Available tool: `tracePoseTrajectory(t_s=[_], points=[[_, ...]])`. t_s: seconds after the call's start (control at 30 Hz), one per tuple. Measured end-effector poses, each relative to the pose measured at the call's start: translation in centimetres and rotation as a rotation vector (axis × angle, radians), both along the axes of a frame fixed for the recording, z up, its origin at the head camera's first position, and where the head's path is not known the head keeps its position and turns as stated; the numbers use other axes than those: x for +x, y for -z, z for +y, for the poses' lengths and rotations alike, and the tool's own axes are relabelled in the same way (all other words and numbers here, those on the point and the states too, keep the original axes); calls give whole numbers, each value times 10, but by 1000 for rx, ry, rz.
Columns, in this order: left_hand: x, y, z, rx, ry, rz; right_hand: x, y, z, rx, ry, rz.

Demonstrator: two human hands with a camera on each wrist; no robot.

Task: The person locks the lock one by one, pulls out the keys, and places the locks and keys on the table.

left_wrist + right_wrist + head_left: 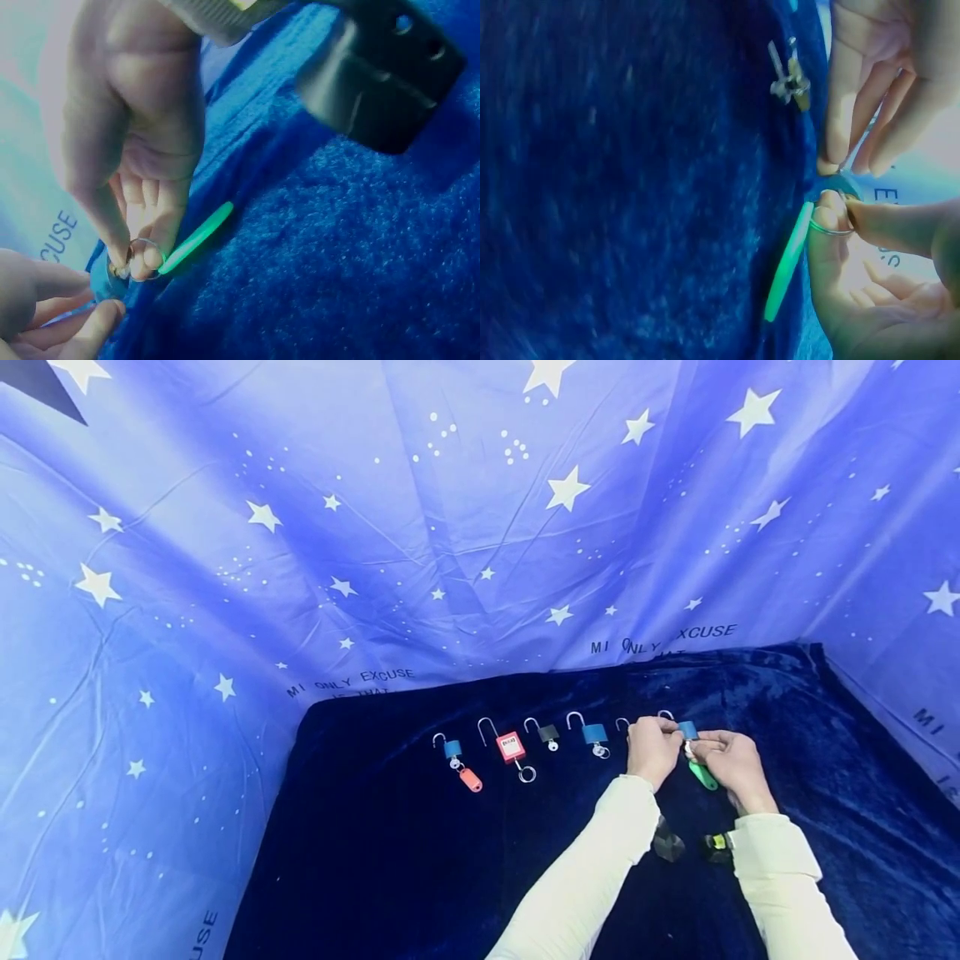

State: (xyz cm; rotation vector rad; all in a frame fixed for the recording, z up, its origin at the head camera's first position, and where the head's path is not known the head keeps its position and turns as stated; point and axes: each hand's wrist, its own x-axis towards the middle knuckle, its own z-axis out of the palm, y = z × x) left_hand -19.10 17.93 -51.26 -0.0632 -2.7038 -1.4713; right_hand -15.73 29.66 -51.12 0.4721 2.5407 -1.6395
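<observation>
My left hand (651,747) pinches a small blue padlock (687,729) by its body, with its raised shackle (666,715) pointing away from me. From the other side, my right hand (731,764) pinches the key at the padlock's bottom between thumb and forefinger. A metal ring (832,229) hangs from the key and carries a green tag (789,262). Fingers of both hands cover most of the key and part of the padlock. Close behind the left hand, another shackle (622,724) shows, its body hidden in the head view.
Leftward in a row lie a larger blue padlock (594,734), a dark padlock (549,734), a red padlock (510,747) and a blue padlock (452,749) with an orange tag (470,779). Their shackles stand out. Dark blue plush cloth (420,868) lies beneath; a starry curtain (450,527) rises behind.
</observation>
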Motion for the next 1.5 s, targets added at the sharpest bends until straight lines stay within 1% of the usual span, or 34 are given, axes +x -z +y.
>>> tracePoseTrajectory(t_s=[0.1, 0.27, 0.33, 0.43, 0.6, 0.67, 0.8, 0.9, 1.0, 1.17, 1.23, 1.3, 1.37, 1.5], points=[[0, -1, -5, 65, -3, -6, 3, -1, -4, -85, 9, 17], [2, -1, -15, 159, 7, 13, 7, -2, -11, -167, 36, 21], [3, -1, -18, 209, 9, 19, 10, -2, -13, -187, 51, 23], [4, 2, -22, 262, 13, 21, 12, -1, -17, -231, 70, 41], [6, 8, -30, 333, 18, -6, 20, 0, -25, -322, 99, 79], [7, 10, -33, 406, 30, -20, 23, 0, -27, -377, 113, 94], [11, 13, -41, 583, 69, -28, 29, 0, -34, -508, 136, 139], [13, 14, -48, 660, 77, -31, 33, 1, -40, -572, 134, 165], [16, 13, -55, 727, 67, -51, 36, 1, -46, -603, 124, 184], [19, 11, -63, 842, 46, -90, 39, 2, -54, -597, 102, 203], [19, 11, -66, 863, 52, -99, 40, 2, -57, -583, 92, 205], [19, 10, -70, 859, 67, -101, 41, 2, -59, -566, 86, 203], [19, 8, -73, 827, 81, -94, 41, 1, -61, -544, 81, 200], [19, 4, -80, 732, 104, -69, 42, 1, -64, -514, 83, 190]])
